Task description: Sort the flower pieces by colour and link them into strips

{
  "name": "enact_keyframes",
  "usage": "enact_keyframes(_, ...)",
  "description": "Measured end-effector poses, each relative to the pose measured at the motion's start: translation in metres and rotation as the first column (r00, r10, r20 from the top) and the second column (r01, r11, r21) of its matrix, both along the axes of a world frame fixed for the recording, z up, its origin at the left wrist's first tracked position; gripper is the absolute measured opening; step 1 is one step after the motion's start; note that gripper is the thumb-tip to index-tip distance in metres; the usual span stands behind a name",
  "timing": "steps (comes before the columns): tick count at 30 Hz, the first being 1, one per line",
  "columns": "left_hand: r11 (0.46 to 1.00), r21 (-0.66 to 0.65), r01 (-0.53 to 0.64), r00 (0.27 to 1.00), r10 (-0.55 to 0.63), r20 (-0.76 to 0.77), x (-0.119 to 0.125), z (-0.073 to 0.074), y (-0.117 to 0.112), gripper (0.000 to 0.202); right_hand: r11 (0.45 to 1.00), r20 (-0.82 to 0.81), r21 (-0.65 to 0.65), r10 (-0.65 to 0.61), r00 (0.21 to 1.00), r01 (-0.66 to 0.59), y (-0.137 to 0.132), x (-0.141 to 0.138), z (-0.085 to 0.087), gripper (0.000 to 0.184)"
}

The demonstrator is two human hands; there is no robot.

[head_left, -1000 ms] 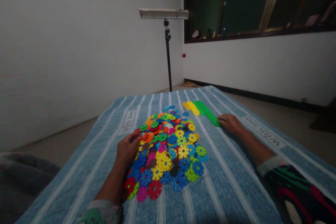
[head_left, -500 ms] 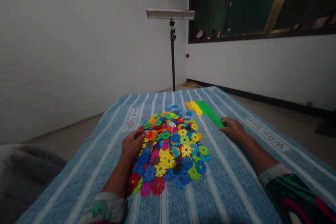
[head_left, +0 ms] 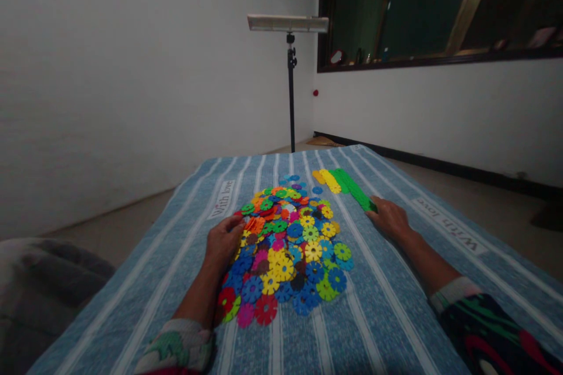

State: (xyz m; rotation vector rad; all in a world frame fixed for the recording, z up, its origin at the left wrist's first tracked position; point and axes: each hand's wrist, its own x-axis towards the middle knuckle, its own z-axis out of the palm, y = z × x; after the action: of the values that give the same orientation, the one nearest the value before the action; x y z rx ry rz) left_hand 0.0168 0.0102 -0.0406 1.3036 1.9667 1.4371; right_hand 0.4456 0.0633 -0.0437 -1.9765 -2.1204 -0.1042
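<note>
A pile of flat plastic snowflake discs point(head_left: 288, 246) in many colours lies on a blue striped cloth point(head_left: 387, 304). My left hand point(head_left: 223, 241) rests on the pile's left edge, fingers curled over orange and brown discs. Beyond the pile runs a row of green discs point(head_left: 352, 187) joined edge to edge, with a yellow row point(head_left: 329, 180) beside it. My right hand point(head_left: 389, 217) lies at the near end of the green row, fingertips touching its last disc.
A light bar on a black stand point(head_left: 290, 88) rises behind the cloth. A dark window point(head_left: 440, 6) fills the upper right wall. A grey blanket point(head_left: 39, 281) lies at the lower left. Bare floor surrounds the cloth.
The view has shifted slightly. My right hand has drawn a little nearer along the green row's end. My left hand stays on the pile's edge.
</note>
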Motion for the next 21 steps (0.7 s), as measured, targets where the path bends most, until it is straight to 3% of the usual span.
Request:
enact_keyframes(10, 0.998, 0.062, 0.033, 0.999, -0.031, -0.025, -0.002, -0.012, 0.002, 0.030, 0.999, -0.018, 0.047, 0.018, 1.000, -0.017, -0.005, 0.005, -0.010, 0.039)
enact_keyframes(14, 0.998, 0.066, 0.026, 0.999, -0.024, -0.037, -0.002, -0.016, 0.001, 0.027, 0.991, -0.029, 0.122, 0.058, 0.998, -0.055, -0.007, -0.008, -0.007, 0.033)
enact_keyframes(18, 0.997, 0.071, 0.034, 0.999, -0.031, -0.036, -0.001, -0.018, 0.000, 0.028, 0.943, -0.080, 0.191, 0.292, 0.953, -0.273, -0.018, -0.059, 0.008, 0.024)
enact_keyframes(21, 0.996, 0.074, 0.040, 0.999, -0.038, -0.040, 0.000, -0.018, -0.001, 0.028, 0.811, -0.065, 0.172, 0.575, 0.815, -0.559, -0.028, -0.114, 0.018, 0.024)
